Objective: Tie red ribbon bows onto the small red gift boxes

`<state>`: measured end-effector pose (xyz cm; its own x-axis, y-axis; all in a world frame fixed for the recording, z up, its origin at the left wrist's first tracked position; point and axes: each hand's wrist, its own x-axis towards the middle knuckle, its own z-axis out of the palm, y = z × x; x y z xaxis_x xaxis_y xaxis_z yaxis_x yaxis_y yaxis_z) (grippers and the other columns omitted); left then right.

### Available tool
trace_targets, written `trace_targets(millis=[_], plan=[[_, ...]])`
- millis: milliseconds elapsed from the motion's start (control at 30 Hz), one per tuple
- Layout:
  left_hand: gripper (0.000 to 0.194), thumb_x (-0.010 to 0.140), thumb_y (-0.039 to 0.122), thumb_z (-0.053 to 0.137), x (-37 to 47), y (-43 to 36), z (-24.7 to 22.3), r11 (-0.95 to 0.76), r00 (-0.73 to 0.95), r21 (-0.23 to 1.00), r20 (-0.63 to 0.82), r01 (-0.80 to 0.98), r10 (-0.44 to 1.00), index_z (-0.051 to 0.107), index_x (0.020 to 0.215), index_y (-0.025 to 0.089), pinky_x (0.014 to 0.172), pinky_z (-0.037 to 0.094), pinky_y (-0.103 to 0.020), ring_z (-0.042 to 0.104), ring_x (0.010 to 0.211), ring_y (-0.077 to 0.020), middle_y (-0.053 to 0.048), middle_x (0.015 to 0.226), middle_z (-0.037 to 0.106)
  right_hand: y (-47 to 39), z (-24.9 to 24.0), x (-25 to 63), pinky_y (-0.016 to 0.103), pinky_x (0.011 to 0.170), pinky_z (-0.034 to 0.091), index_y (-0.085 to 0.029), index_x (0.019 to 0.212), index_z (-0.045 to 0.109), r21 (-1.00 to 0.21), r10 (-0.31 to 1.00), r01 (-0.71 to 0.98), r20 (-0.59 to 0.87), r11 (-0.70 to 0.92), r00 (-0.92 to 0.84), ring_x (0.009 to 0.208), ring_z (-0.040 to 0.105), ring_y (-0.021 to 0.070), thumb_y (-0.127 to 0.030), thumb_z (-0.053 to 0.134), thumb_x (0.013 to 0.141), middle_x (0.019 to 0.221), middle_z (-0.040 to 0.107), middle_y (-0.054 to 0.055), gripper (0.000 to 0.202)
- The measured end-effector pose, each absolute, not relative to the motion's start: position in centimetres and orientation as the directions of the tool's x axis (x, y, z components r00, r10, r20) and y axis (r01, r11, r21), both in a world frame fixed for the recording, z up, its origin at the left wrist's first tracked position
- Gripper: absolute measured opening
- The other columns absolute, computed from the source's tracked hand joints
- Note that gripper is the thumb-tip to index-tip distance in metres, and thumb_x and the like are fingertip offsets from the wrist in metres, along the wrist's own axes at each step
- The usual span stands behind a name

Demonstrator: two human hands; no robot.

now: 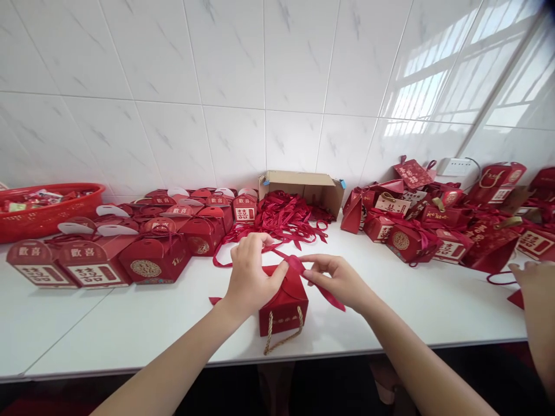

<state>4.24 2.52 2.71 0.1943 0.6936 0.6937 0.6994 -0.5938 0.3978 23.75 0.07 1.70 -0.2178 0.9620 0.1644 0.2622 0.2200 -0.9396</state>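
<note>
A small dark-red gift box (pixel 281 318) with a gold rope handle (pixel 284 341) stands on the white table in front of me. Over its top runs a red ribbon (pixel 332 297), gathered in a loop or knot above the lid. My left hand (pixel 251 274) is curled at the box's upper left, its thumb pressed against the gathered ribbon. From the right, my right hand (pixel 336 280) pinches the ribbon between thumb and fingers, and a loose tail hangs below. The left fingertips are partly hidden.
Red gift boxes (pixel 97 263) stand in rows at left, beside a red plastic basket (pixel 52 211) of wrapped sweets. Behind, an open carton (pixel 303 179) spills loose ribbons (pixel 284 214). Ribboned boxes (pixel 410 240) pile up at right, near another person's hand (pixel 537 289) and a power strip (pixel 455 166).
</note>
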Motion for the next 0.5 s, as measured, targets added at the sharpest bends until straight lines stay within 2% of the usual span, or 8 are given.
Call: trace_targets(millis=[67,167,233,300,400,500], plan=[[0.027,0.077,0.030,0.059,4.4,2.3,2.7,-0.591,0.189,0.395,0.697,0.703,0.692,0.043,0.097,0.021,0.088,0.033,-0.039,0.054,0.094,-0.0236,-0.005,0.097,0.056,0.5,1.2,22.4,0.028,0.066,0.043,-0.019,0.106,0.066,-0.929,0.941,0.239,0.221,0.283,-0.255,0.063,0.051,0.0134,-0.044,0.063,0.081,0.067,0.059,-0.001,0.036],[0.027,0.074,0.027,0.057,4.1,1.9,3.2,-0.606,0.203,0.415,0.687,0.679,0.698,0.043,0.097,0.021,0.090,0.033,-0.040,0.053,0.095,-0.0234,-0.005,0.097,0.056,0.9,0.5,20.3,0.027,0.064,0.041,-0.016,0.081,0.064,-0.945,0.937,0.155,0.244,0.288,-0.251,0.065,0.050,0.0136,-0.046,0.059,0.081,0.069,0.058,0.001,0.031],[0.029,0.072,0.024,0.055,3.2,1.7,3.5,-0.643,0.257,0.478,0.646,0.598,0.719,0.044,0.098,0.020,0.090,0.034,-0.039,0.052,0.097,-0.0231,-0.005,0.099,0.055,1.0,0.0,19.5,0.026,0.063,0.041,-0.016,0.074,0.060,-0.956,0.950,0.111,0.248,0.272,-0.187,0.065,0.050,0.0136,-0.048,0.059,0.080,0.069,0.057,0.001,0.033],[0.028,0.071,0.024,0.053,1.9,1.8,3.5,-0.636,0.305,0.588,0.568,0.500,0.764,0.045,0.098,0.020,0.089,0.036,-0.036,0.050,0.099,-0.0223,-0.005,0.100,0.054,0.9,-0.4,19.1,0.026,0.063,0.041,-0.017,0.076,0.060,-0.959,0.957,0.081,0.261,0.272,-0.125,0.067,0.050,0.0139,-0.049,0.060,0.080,0.072,0.057,0.001,0.032],[0.019,0.077,0.034,0.053,0.3,2.6,2.2,-0.470,0.262,0.753,0.391,0.461,0.883,0.045,0.088,0.021,0.083,0.039,-0.033,0.051,0.092,-0.0199,-0.003,0.093,0.052,0.8,-0.8,19.0,0.026,0.065,0.043,-0.018,0.080,0.060,-0.964,0.957,0.044,0.254,0.263,-0.140,0.069,0.053,0.0148,-0.051,0.059,0.080,0.076,0.059,0.001,0.033],[0.032,0.077,0.049,0.058,-0.5,3.6,0.2,-0.261,0.229,0.859,0.173,0.441,0.958,0.044,0.079,0.020,0.069,0.039,-0.029,0.049,0.075,-0.0157,0.001,0.080,0.049,0.7,-0.8,19.0,0.029,0.072,0.047,-0.019,0.085,0.059,-0.978,0.951,-0.041,0.210,0.206,-0.227,0.078,0.059,0.0176,-0.054,0.059,0.080,0.083,0.064,0.003,0.035]])
